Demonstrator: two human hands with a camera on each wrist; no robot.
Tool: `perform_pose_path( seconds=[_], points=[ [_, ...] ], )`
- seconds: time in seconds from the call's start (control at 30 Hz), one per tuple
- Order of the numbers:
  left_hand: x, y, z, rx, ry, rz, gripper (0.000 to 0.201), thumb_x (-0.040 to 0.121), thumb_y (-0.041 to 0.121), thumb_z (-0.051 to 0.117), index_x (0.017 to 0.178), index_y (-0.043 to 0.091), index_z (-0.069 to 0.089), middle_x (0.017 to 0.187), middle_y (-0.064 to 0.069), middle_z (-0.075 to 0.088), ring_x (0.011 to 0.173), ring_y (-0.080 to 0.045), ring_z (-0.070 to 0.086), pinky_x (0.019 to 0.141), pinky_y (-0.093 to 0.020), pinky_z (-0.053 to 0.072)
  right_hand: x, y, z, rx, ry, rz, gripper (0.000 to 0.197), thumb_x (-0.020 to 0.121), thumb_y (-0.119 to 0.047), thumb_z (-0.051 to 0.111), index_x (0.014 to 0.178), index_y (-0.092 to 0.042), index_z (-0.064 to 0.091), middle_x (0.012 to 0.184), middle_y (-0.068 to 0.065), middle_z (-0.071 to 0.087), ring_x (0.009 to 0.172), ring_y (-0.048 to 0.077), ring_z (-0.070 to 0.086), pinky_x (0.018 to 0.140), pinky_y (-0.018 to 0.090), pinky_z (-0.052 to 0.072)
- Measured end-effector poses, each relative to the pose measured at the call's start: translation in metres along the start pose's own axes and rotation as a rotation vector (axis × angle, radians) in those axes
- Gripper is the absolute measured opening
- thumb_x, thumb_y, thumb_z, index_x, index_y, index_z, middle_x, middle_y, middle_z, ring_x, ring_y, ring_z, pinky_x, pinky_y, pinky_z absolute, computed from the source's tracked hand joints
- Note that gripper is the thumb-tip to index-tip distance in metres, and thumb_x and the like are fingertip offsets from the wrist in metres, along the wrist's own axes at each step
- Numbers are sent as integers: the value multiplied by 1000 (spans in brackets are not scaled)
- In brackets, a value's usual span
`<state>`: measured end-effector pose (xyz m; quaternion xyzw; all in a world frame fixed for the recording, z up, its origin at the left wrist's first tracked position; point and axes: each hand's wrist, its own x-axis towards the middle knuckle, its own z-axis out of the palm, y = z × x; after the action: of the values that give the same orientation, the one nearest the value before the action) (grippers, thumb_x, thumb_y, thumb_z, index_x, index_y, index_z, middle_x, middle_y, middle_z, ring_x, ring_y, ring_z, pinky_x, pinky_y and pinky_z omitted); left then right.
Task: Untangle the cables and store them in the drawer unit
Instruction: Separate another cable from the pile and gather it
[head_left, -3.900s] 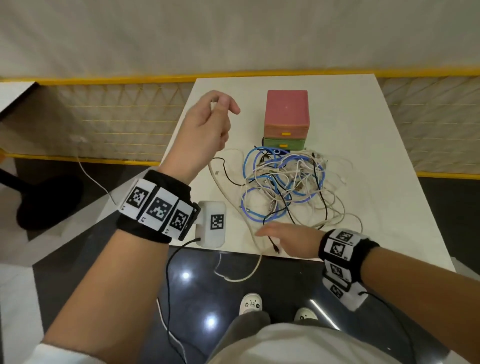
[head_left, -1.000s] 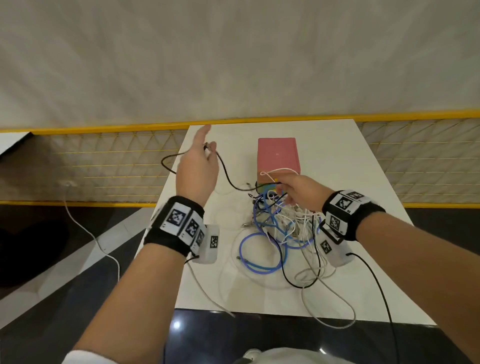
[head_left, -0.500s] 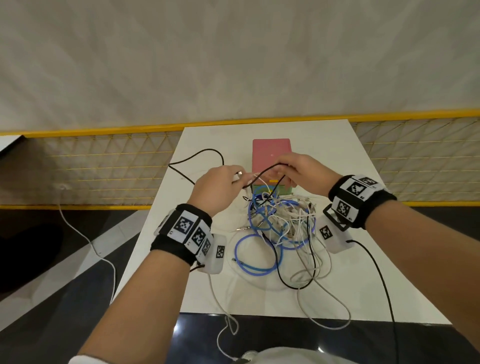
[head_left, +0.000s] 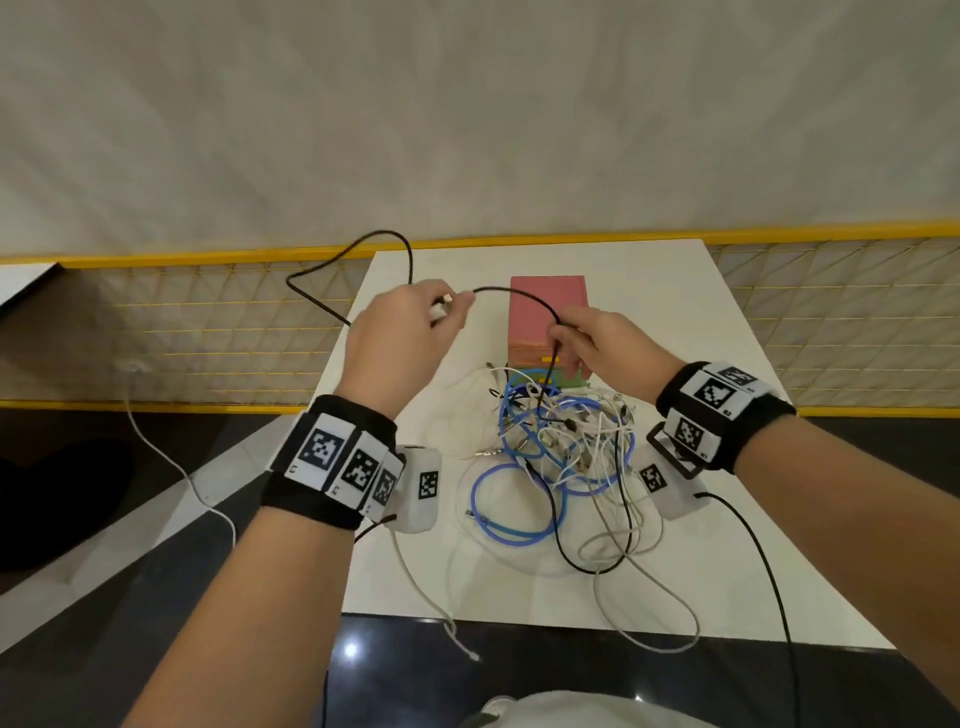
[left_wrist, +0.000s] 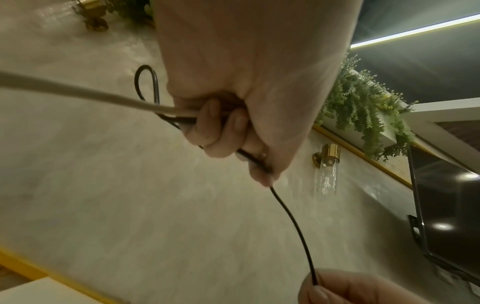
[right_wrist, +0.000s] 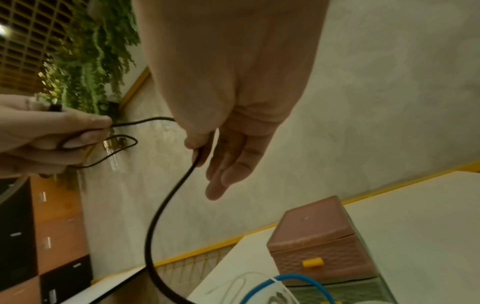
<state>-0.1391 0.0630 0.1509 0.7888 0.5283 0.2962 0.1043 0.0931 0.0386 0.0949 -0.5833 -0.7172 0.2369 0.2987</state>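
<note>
A thin black cable (head_left: 511, 289) arches between my two raised hands above the table. My left hand (head_left: 451, 307) grips its plug end together with a loop that swings out to the left; the curled fingers (left_wrist: 207, 131) close round the black cable (left_wrist: 293, 218). My right hand (head_left: 560, 338) pinches the same cable (right_wrist: 161, 205) between thumb and forefinger, the other fingers (right_wrist: 226, 176) held straight. From there it drops into the tangle of white, blue and black cables (head_left: 566, 441). Behind the tangle stands the drawer unit (head_left: 548, 306), pink on top and green below, its drawers (right_wrist: 322, 259) closed.
The white table (head_left: 701, 582) carries the pile near its middle. A blue cable (head_left: 514, 519) loops out at the front, and white cables (head_left: 431, 597) hang over the near edge. A yellow mesh railing (head_left: 208, 338) runs behind and beside the table.
My left hand has lifted up and to the left with the plug end. The black cable now arches between the hands and its left loop stands higher and wider. The right hand has hardly moved.
</note>
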Motion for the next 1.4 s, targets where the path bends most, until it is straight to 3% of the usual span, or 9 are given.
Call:
perform_pose_path(
  seconds=[0.23,0.4,0.7,0.83,0.97,1.13,1.27,1.33,1.4],
  points=[
    [-14,1,-8,-20,110,-23,36,98,44,50,84,16,68,60,-4,59,45,-14,41,48,-28,27,2,-41,-3,191,99,-2,11,101,-9,35,104,-13,44,82,15,65,65,27,69,61,35,56],
    [-37,-9,-12,-63,-72,-126,34,95,42,57,71,20,66,48,4,45,41,-11,37,45,-27,25,-30,-47,18,192,-280,99,7,98,-12,44,96,-7,48,77,13,71,58,24,67,48,30,50],
    [-103,-23,11,28,-883,-48,34,89,41,65,68,15,73,55,1,54,50,-8,47,54,-23,36,-113,-2,116,52,-970,257,11,96,-13,45,87,-13,51,89,11,71,72,17,63,55,13,44],
    [-115,-18,13,-93,-869,-68,17,95,36,60,90,22,68,59,14,53,52,3,49,52,-13,33,-133,-4,137,-112,-1136,268,18,94,-12,48,109,-6,56,106,14,70,81,21,62,71,20,46],
    [-113,-10,8,-381,-740,-231,25,103,28,43,91,15,62,48,8,34,43,-14,34,42,-20,28,-122,-17,115,-459,-1008,177,58,91,-26,60,142,-14,36,129,3,58,117,21,53,97,31,41],
    [-114,3,-3,-727,-701,-249,32,107,28,35,85,8,46,52,1,25,41,-16,44,45,-21,34,-94,-44,80,-34,-515,-2,93,70,-50,77,144,-22,27,123,-2,54,113,10,51,98,25,42],
    [-112,19,-4,-899,-645,-197,31,108,25,30,83,11,42,59,-5,18,41,-15,40,45,-21,33,-92,-75,82,296,-574,-113,28,80,-31,75,93,-41,52,97,-33,56,97,-10,52,91,11,38],
    [-110,25,-5,-954,-586,-180,31,108,24,29,82,12,41,60,-5,18,42,-14,37,42,-17,32,-95,-81,97,434,-592,-129,7,94,-17,58,94,-23,61,100,-20,62,100,-4,56,97,16,41],
    [-107,25,-6,-992,-515,-160,33,108,25,30,80,14,41,58,0,20,43,-13,32,43,-18,28,-101,-81,112,526,-540,-116,23,101,-13,39,101,0,58,101,9,62,103,11,61,101,25,44]
  ],
)
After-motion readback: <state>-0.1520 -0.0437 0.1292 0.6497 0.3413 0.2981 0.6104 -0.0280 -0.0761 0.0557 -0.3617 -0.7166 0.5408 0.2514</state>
